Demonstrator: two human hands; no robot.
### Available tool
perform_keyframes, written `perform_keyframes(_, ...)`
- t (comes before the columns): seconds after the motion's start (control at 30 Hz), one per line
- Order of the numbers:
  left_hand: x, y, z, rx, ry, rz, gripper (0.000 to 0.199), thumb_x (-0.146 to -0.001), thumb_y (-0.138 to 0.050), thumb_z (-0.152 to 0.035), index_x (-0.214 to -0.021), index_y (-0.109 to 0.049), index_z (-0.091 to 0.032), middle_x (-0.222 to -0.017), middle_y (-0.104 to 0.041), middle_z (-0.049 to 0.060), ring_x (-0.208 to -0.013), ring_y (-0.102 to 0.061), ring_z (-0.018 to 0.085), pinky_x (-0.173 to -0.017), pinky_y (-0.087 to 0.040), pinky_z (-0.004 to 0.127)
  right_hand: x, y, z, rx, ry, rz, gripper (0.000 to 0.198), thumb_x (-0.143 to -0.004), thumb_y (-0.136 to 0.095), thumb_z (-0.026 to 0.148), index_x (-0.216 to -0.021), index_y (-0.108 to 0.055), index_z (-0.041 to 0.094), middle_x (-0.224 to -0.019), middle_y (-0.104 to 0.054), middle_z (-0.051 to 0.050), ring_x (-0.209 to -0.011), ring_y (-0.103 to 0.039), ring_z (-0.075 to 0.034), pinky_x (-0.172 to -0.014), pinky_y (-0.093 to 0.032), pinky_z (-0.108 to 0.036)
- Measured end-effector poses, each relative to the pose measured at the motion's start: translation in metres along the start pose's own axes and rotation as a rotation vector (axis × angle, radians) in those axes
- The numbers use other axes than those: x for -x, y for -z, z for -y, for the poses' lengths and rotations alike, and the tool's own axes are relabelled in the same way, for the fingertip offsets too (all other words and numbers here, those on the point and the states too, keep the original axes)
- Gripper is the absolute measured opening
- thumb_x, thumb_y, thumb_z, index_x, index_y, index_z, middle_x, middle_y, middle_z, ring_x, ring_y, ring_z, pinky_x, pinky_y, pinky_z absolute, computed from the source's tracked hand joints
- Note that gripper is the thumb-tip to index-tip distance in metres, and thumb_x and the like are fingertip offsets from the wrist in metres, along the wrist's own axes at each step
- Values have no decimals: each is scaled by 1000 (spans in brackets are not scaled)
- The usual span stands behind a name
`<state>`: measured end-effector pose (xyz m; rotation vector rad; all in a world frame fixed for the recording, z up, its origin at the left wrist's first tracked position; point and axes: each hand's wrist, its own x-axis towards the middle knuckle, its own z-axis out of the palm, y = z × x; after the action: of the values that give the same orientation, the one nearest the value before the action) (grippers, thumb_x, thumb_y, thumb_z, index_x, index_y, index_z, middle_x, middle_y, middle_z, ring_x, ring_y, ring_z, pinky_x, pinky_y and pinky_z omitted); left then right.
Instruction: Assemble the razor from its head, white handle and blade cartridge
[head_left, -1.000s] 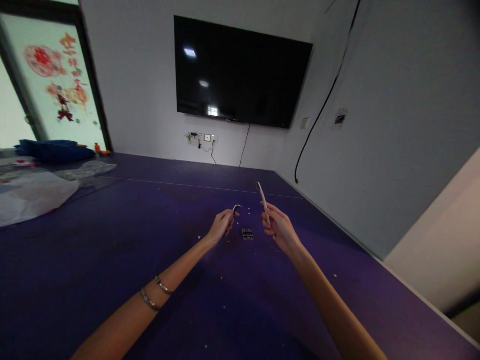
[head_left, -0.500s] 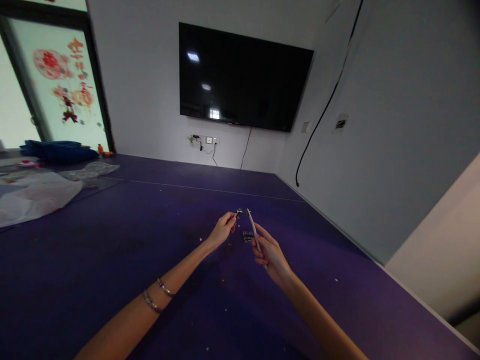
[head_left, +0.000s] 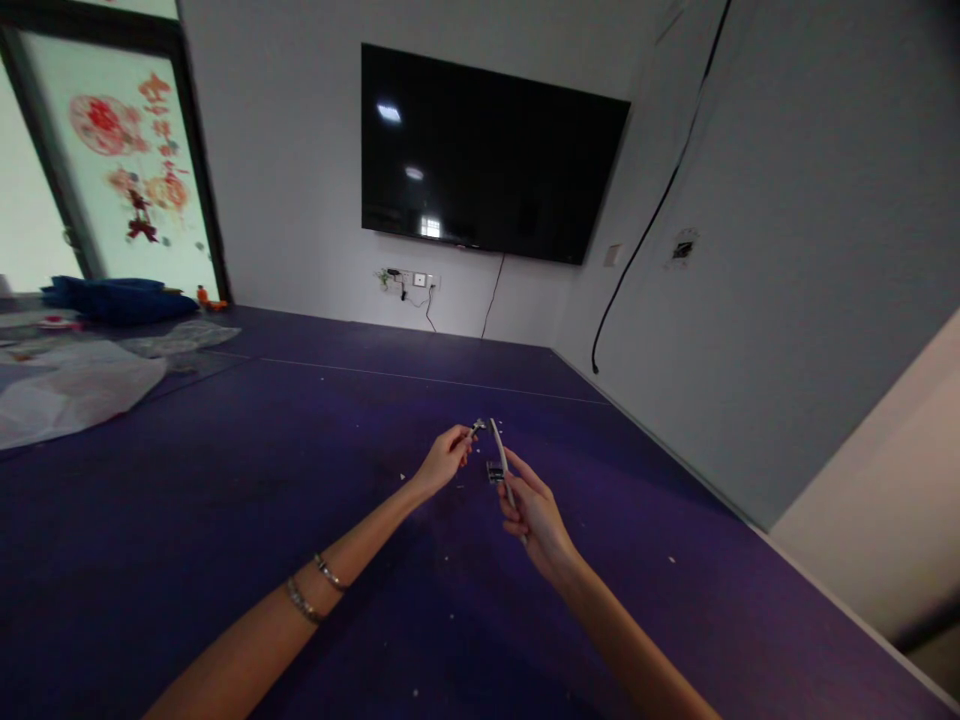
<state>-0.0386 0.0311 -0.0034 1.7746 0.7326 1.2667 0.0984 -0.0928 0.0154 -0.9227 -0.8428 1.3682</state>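
Note:
My left hand (head_left: 442,461) pinches a small metallic piece (head_left: 478,426), too small to name exactly, raised over the purple surface. From the other side my right hand (head_left: 534,510) grips a toothbrush (head_left: 498,446) by its slim white handle. Its head, with darker bristles, points up and away, close beside the metallic piece. Whether the two touch, I cannot tell. Below them a small dark rectangular thing (head_left: 494,472) with light markings lies on the surface, partly hidden behind the toothbrush and my right fingers.
The broad purple surface (head_left: 360,620) carries scattered white specks. Clear plastic sheeting (head_left: 82,385) and a dark blue cloth bundle (head_left: 116,300) lie at far left. A black television (head_left: 487,150) hangs on the wall, and a black cable (head_left: 651,215) dangles at right.
My right hand has shifted slightly left with the toothbrush, bringing its head nearer the metallic piece. My left hand stays almost where it was.

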Motion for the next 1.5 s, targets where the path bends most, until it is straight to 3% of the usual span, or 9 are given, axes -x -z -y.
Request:
perform_keyframes(0.7, 6, -3, -3, -12, 19, -40, 17, -82, -46, -31, -83, -53, -15, -60, -47, -4, -47, -44, 7, -47, -36, 20, -2, -15, -14, -63, 79, -106, 59, -68, -63, 30, -125, -47, 27, -61, -48, 6, -39, -30, -2, -35, -14, -15)
perform_keyframes(1.5, 12, -10, -6, 50, 50, -110, 15, -76, -53, -30, -82, -53, -16, -60, -51, -4, -48, -49, 8, -46, -40, 20, -2, -29, -21, -84, 81, -101, 59, -69, -63, 34, -125, -46, 29, -60, -47, 7, -38, -30, -3, -35, -12, -15)
